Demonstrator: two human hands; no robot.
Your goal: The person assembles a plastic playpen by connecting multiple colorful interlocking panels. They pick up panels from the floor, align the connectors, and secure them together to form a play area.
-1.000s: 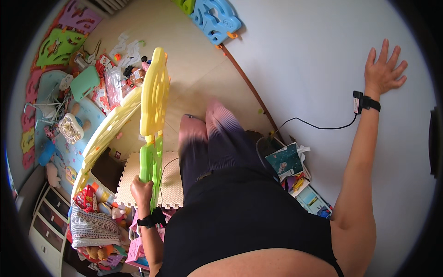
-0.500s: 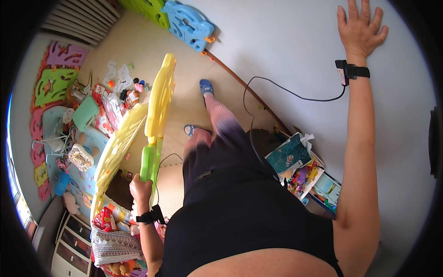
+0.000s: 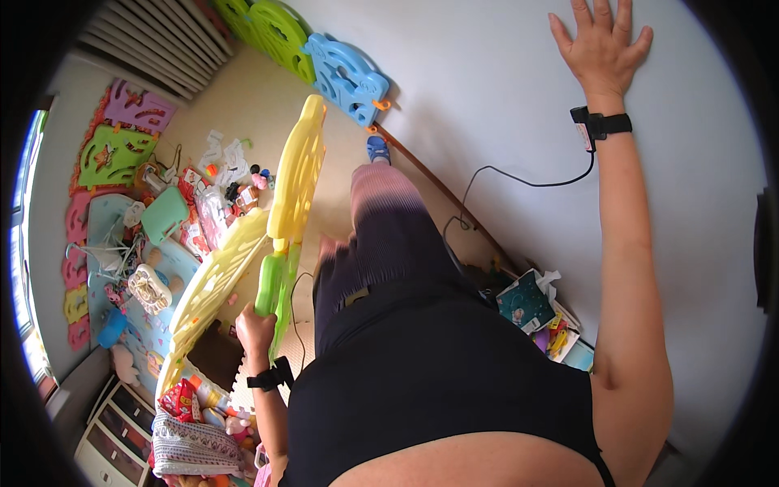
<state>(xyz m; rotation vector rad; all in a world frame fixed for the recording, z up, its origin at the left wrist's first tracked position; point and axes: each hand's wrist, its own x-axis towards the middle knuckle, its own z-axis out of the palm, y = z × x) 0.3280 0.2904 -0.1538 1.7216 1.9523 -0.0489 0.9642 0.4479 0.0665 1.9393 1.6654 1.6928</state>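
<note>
1. Head view: your left hand (image 3: 256,328) is closed round the green fence panel (image 3: 268,286), left of your legs; its fingertips are mostly hidden, so their exact hold is hard to judge.
2. Tall yellow panel (image 3: 297,170) joins the green one's far end; a curved yellow panel (image 3: 205,284) stands just left.
3. Your right hand (image 3: 600,58) lies on the pale wall (image 3: 487,89), fingers spread wide.
4. Black cable (image 3: 527,183) hangs from your right wrist strap (image 3: 610,124).
5. Blue panel (image 3: 345,79) stands ahead, beside the wall, near your blue shoe (image 3: 377,148).
</note>
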